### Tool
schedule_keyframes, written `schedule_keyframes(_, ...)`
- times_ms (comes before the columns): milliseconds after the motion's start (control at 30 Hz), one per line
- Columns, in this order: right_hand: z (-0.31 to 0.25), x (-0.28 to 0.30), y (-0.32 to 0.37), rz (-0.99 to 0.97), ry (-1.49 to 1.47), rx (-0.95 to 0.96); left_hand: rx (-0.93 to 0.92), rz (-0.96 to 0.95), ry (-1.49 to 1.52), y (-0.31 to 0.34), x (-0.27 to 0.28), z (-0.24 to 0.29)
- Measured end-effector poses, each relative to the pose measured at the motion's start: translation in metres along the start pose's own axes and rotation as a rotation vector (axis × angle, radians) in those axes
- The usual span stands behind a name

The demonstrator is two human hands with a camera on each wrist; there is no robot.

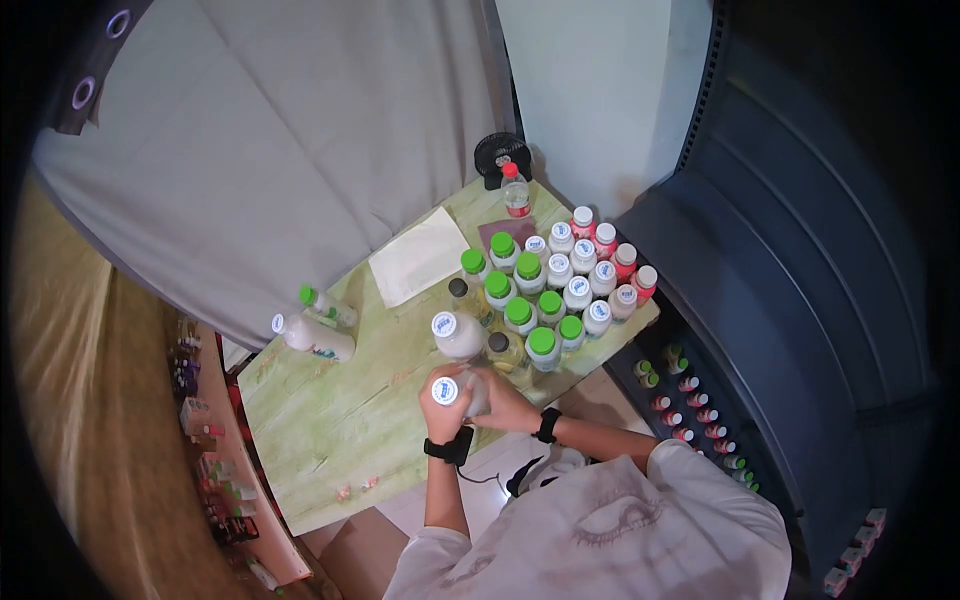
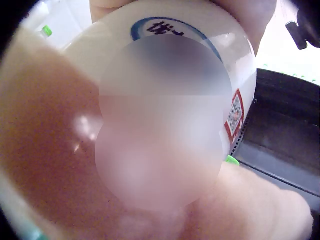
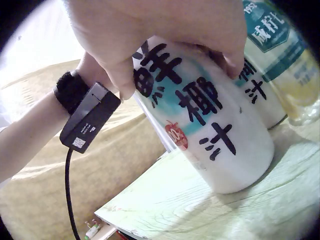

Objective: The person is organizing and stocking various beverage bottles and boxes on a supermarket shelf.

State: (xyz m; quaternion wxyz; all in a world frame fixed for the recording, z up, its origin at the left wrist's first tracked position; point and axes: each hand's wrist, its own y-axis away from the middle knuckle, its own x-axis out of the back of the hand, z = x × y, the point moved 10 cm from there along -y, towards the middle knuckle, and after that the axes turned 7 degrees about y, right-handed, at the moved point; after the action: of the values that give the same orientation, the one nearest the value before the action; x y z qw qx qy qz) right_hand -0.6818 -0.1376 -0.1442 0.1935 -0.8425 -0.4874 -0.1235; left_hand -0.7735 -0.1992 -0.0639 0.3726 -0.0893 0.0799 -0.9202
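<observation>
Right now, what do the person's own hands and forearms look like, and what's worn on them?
The left grip and right grip are gloveless. Each wrist wears a black strap; the left one carries a black rectangular box with white printing and a black cable. Pale short sleeves leave the forearms bare.

left wrist view: blur masks part of the held bottle. right wrist view: the right hand conceals its top; the frame edge crops the yellow bottle. head view: shelf bottles, labels illegible.
</observation>
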Motion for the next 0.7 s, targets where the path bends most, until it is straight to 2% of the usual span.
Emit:
schedule_keyframes(133, -0.005, 0.004, 0.000, 0.030, 0.011, 0.036, 0.000, 0.039, 0.009, -0.001, 0.004, -0.005)
schedule_keyframes(333, -0.001, 0.002, 0.001, 0.019, 0.019, -0.011, 0.005, 0.067, 0.013, 0.004, 0.008, -0.017)
schedule_keyframes(533, -0.001, 0.005, 0.009, 0.108, 0.077, 0.018, -0.016, 0.029, 0.013, 0.003, 0.001, -0.011)
schedule_keyframes(700, -0.001, 0.011, 0.010, 0.098, 0.113, -0.061, -0.011, -0.023, 0.002, -0.004, -0.003, -0.020)
